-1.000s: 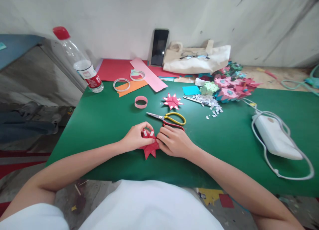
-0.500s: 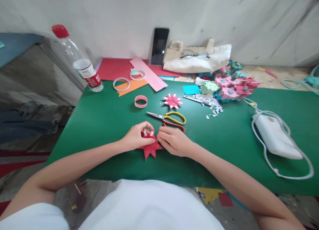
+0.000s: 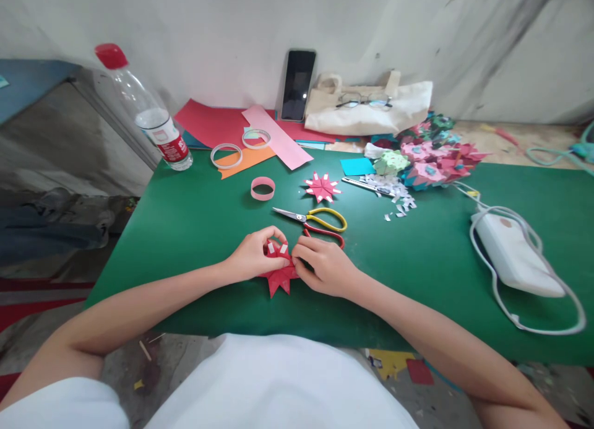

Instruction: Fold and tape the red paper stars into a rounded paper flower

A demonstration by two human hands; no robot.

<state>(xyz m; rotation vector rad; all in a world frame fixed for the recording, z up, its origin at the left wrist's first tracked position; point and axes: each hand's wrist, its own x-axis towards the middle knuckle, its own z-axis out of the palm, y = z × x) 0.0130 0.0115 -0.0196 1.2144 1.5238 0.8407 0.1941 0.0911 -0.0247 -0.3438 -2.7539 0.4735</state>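
A red folded paper star [image 3: 279, 281] with white tape pieces on some points is held low over the green table. My left hand [image 3: 254, 254] pinches its left side, thumb across the top. At its right edge, my right hand [image 3: 325, 265] has its fingers closed on a point of the star; the fingertips are partly hidden. Just beyond the right hand lie scissors [image 3: 301, 217] with one yellow and one red handle, blades slightly apart. Farther back rests a second red paper star [image 3: 322, 187] with white tape on its points.
Tape rolls [image 3: 262, 189] and coloured paper sheets [image 3: 277, 138] lie toward the wall. A bottle [image 3: 162, 135] stands at left. A cutter [image 3: 366, 186], white paper scraps [image 3: 404, 200] and paper flowers [image 3: 431, 163] sit back right. A white power bank [image 3: 517, 252] with cable lies right.
My right hand's fingers have shifted slightly at the star's right edge, with the lower fingers curling in. A red sheet at the back left has lifted and shifted. My left hand stays put.
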